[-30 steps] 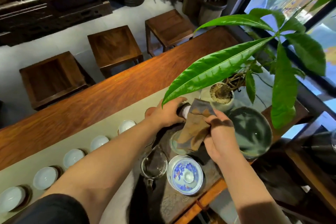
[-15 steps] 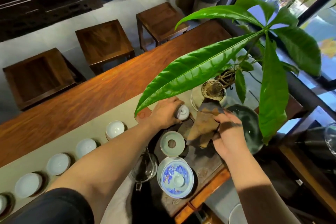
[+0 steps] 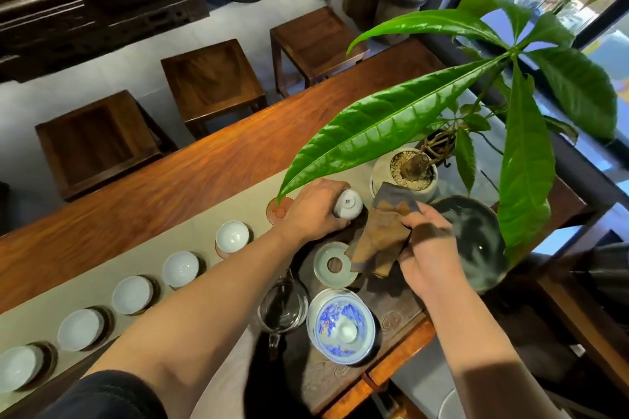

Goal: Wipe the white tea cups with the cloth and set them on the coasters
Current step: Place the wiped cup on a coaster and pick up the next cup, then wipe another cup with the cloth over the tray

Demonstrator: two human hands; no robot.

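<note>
My left hand (image 3: 315,211) grips a white tea cup (image 3: 348,203) turned bottom-up, above the dark tea tray's far edge. Just left of that hand lies a bare reddish coaster (image 3: 279,210) on the grey-green runner (image 3: 143,248). My right hand (image 3: 429,248) holds a brown cloth (image 3: 381,238) that hangs apart from the cup, to its right. Several white cups stand upright on coasters in a row along the runner, the nearest one (image 3: 232,237) just left of the bare coaster.
A dark tea tray (image 3: 391,313) carries a celadon ring lid (image 3: 335,265), a blue-and-white lidded bowl (image 3: 342,326) and a glass pitcher (image 3: 283,305). A potted plant (image 3: 406,171) with big leaves overhangs my hands. A dark bowl (image 3: 476,241) sits right. Wooden stools stand beyond the table.
The cloth has come off the cup and my right hand drew it away to the right. My left hand has turned the cup bottom-up and shifted slightly left toward the bare coaster.
</note>
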